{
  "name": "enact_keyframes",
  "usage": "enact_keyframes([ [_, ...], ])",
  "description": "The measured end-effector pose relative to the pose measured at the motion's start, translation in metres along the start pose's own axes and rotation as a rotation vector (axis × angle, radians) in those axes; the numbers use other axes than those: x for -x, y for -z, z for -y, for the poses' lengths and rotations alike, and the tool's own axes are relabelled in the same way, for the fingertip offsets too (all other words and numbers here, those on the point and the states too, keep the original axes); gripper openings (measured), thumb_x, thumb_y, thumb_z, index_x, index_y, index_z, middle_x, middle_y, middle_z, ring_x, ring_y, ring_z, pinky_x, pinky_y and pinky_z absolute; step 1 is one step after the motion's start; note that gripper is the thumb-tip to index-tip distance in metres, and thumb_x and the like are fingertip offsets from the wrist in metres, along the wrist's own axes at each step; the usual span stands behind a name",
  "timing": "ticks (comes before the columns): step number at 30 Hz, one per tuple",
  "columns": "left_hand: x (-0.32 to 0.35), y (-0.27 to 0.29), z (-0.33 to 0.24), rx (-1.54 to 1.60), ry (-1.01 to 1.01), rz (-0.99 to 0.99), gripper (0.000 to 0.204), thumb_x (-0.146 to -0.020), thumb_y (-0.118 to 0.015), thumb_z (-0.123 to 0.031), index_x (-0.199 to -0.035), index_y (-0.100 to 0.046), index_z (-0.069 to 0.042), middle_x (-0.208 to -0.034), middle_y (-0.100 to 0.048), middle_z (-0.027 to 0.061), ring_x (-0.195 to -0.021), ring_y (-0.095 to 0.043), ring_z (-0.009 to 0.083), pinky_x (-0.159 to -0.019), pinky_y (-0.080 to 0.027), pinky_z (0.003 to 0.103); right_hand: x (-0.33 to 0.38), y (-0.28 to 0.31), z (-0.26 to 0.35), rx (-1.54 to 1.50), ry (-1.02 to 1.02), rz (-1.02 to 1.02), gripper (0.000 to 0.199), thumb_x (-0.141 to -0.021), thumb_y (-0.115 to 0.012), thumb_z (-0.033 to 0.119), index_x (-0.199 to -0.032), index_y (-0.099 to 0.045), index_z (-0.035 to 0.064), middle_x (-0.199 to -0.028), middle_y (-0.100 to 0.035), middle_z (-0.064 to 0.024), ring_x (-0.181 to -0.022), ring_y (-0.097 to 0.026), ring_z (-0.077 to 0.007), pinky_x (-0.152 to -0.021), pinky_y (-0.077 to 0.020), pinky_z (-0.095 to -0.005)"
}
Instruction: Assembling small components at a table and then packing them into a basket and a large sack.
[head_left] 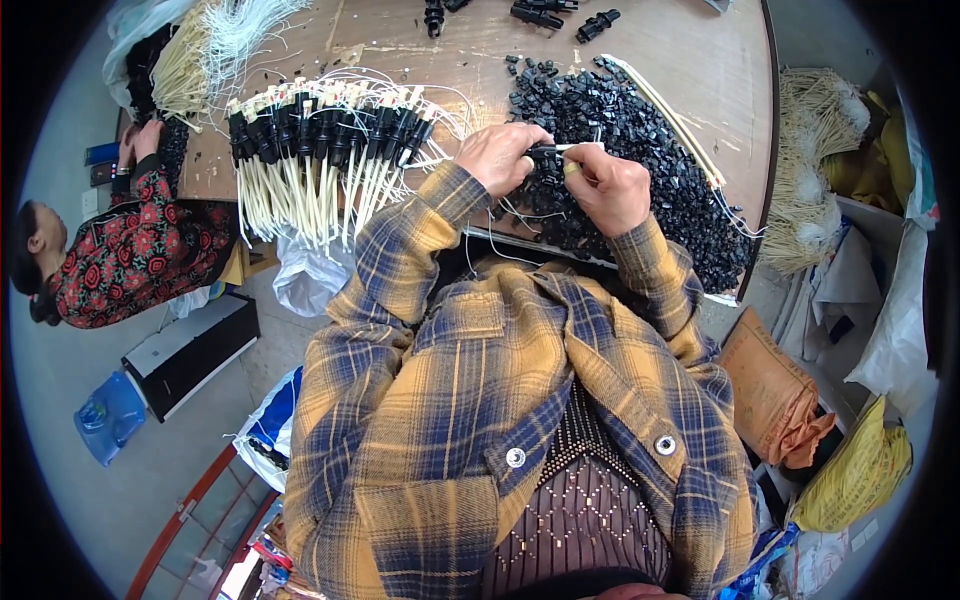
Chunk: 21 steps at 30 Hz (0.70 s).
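Observation:
My left hand (500, 158) is closed around a black plastic connector (541, 152) at the table's near edge. Just to the right, my right hand (608, 188) pinches a white piece of cable (574, 147) that meets the connector's end; whether it goes inside cannot be seen. Thin white wires (528, 214) hang below my left hand. Beneath and beyond both hands spreads a heap of small black plastic pieces (640, 125). Left of my left hand lies a row of cables with black connectors (330, 130), their white ends pointing toward me.
Two long cables (675, 118) lie across the heap's right side. Black connectors (598, 26) sit at the far edge. Wire bundles lie at far left (195, 65) and hang at right (810, 170). Another person (140, 255) works at left. An orange sack (770, 385) stands at right.

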<state>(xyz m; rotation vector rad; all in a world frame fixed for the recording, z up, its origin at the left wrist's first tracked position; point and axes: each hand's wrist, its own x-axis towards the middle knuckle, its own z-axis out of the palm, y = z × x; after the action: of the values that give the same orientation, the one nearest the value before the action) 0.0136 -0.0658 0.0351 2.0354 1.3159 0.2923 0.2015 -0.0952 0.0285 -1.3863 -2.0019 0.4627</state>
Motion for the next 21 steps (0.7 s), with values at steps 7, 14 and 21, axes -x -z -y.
enact_keyframes([
  [7, -0.002, -0.002, -0.003, 0.068, -0.019, 0.120, 0.039, -0.066, -0.051, -0.002, -0.103, -0.057, -0.008, -0.093, -0.064, 0.0101, -0.085, -0.060, 0.0282, -0.075, -0.048, 0.038, 0.004, -0.005, 0.003, -0.178, 0.041, 0.091, 0.018, -0.071, -0.060, 0.002, -0.088, -0.062, 0.0063, -0.059, -0.058, -0.0026, -0.043, -0.048, -0.0134, -0.042, -0.0387, -0.0252],
  [14, -0.007, 0.008, -0.013, 0.454, 0.145, 0.135, 0.034, -0.062, -0.058, -0.002, -0.095, -0.058, -0.009, -0.091, -0.063, 0.0060, -0.080, -0.059, 0.0239, -0.072, -0.048, 0.032, -0.004, 0.003, 0.002, -0.063, 0.084, 0.129, 0.020, -0.075, -0.056, 0.000, -0.095, -0.058, 0.0028, -0.067, -0.062, -0.0075, -0.050, -0.056, -0.0201, -0.046, -0.0438, -0.0289],
  [21, 0.003, -0.007, -0.015, 0.136, -0.259, -0.425, 0.026, -0.061, -0.063, -0.003, -0.086, -0.059, -0.009, -0.087, -0.061, 0.0015, -0.073, -0.054, 0.0173, -0.068, -0.046, 0.026, -0.001, 0.002, 0.013, -0.038, 0.041, 0.042, 0.016, -0.078, -0.056, 0.002, -0.094, -0.058, 0.0038, -0.071, -0.063, -0.0076, -0.053, -0.058, -0.0207, -0.047, -0.0452, -0.0293],
])
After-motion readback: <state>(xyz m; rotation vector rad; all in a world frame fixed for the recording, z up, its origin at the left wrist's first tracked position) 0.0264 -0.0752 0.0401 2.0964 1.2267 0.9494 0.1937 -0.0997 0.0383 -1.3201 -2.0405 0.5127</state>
